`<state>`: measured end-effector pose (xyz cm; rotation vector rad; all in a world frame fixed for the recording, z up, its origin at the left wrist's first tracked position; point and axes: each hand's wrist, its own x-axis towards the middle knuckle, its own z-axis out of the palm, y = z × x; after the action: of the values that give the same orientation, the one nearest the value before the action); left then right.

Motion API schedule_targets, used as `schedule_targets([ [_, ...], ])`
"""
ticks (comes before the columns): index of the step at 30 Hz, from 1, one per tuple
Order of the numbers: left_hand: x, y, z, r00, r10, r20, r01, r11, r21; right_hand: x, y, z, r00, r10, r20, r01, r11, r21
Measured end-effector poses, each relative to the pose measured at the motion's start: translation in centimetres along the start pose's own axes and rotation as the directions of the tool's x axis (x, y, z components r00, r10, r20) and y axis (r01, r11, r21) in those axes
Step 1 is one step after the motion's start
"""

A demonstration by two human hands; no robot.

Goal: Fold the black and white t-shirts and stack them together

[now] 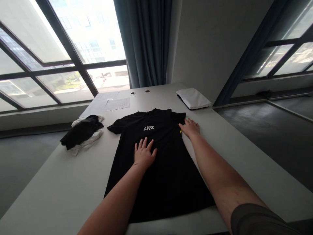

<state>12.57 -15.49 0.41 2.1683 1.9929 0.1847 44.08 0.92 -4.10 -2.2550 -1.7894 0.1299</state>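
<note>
A black T-shirt (166,176) lies spread on the white table, its collar at the far end and its hem towards me. White lettering (149,128) marks its chest. My left hand (144,153) rests flat on the middle of the shirt with the fingers spread. At the sleeve on the right, my right hand (190,128) lies with fingers apart, touching the sleeve's edge and the table. A small yellow thing (181,131) shows by its thumb; I cannot make out what it is.
On the left of the table (61,189) sits a crumpled heap of black and white cloth (83,132). Paper sheets (117,103) lie at the back left. A folded white cloth (194,98), dark underneath, is at the back right. Windows and a blue curtain (146,42) stand beyond.
</note>
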Motion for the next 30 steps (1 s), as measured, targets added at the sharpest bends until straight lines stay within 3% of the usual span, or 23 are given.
schedule_targets([
  [7, 0.3, -0.1, -0.2, 1.0, -0.004, 0.008, 0.004, 1.0, -0.01, 0.8, 0.9, 0.2, 0.98, -0.035, -0.194, 0.058, 0.992, 0.115],
  [11, 0.3, -0.1, -0.2, 1.0, 0.001, -0.002, -0.001, 1.0, -0.008, 0.9, 0.9, 0.0, 0.97, -0.008, -0.243, 0.071, 0.966, 0.25],
  [16, 0.2, 0.0, -0.3, 1.0, 0.006, -0.011, -0.006, 1.0, 0.002, 0.7, 0.6, -0.5, 0.968, 0.079, -0.236, 0.035, 0.896, 0.442],
  [23, 0.3, -0.1, -0.1, 1.0, 0.011, -0.009, -0.01, 1.0, 0.02, 1.0, 0.7, -1.0, 0.964, -0.181, -0.194, 0.256, 0.83, 0.496],
  [27, 0.4, 0.0, 0.0, 1.0, 0.008, -0.013, -0.008, 1.0, 0.026, 1.9, 0.0, -0.6, 0.971, -0.217, -0.098, 0.238, 0.866, 0.44],
  [30, 0.4, 0.0, 0.0, 1.0, 0.003, -0.008, -0.003, 1.0, 0.029, 2.5, -0.3, -0.2, 0.972, -0.202, -0.122, 0.235, 0.88, 0.414],
])
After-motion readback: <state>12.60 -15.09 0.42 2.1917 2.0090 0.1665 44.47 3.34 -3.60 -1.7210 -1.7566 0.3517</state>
